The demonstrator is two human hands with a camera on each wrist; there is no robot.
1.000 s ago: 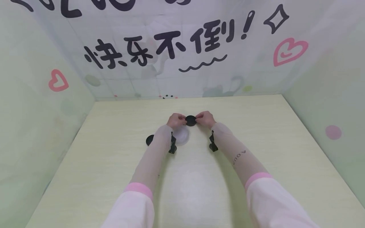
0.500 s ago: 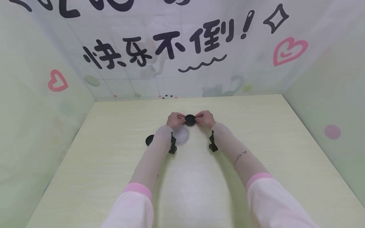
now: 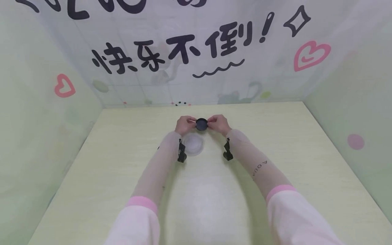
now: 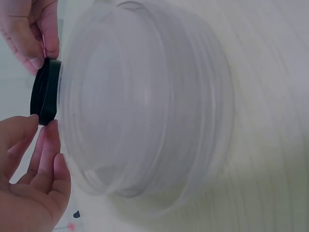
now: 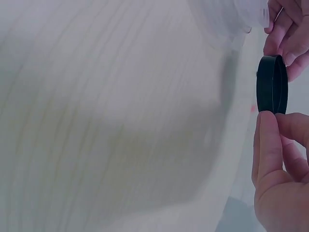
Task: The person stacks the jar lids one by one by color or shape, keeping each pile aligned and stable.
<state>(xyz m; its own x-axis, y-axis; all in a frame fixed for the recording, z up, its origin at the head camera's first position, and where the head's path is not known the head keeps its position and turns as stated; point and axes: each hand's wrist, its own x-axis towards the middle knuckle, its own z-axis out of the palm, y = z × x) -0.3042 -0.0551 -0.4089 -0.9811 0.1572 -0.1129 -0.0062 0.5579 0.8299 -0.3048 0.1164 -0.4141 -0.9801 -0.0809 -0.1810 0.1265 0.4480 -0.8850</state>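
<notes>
Both hands hold a round black lid between them, raised above the table near its far side. Its hollow inner side, ringed by a rim, faces the head camera. At the lid's left edge, the left hand pinches it with thumb and fingertips; a thin white sliver shows by those fingers. Opposite, the right hand pinches the right edge, as the right wrist view confirms with the lid seen side-on. Just nearer than the left hand stands a clear round plastic jar, large in the left wrist view.
Behind the left sleeve only a small dark bit of a second black disc shows. The pale wood table is bounded by printed cloth walls at the back and sides. A black camera mount hangs from each wrist.
Both hands have moved slightly farther away and left with the lid, which now shows its hollow side. The left sleeve has shifted left and covers most of the second black disc.
</notes>
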